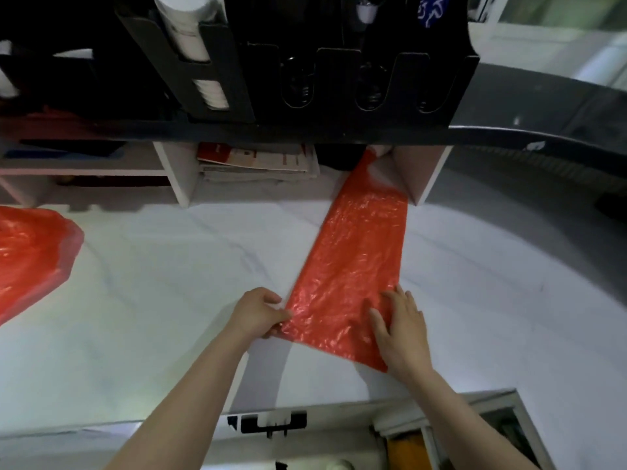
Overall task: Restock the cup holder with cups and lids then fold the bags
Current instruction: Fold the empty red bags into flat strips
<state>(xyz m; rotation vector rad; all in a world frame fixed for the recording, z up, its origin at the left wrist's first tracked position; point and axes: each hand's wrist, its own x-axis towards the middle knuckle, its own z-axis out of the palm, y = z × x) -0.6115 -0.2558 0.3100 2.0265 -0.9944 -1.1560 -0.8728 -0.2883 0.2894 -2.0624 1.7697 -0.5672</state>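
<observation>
Bag [353,266] edge: left hand [258,313] pinches, right hand [402,329] presses.

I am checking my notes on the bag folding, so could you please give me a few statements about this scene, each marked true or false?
1. The left hand pinches a near corner of the long red bag. True.
2. The right hand is lifted clear of that bag. False: it lies flat on the bag, fingers spread.
3. A second red bag lies at the left edge of the counter. True.
4. The cup holder holds no cups. False: white cups are stacked in its left slot.
</observation>
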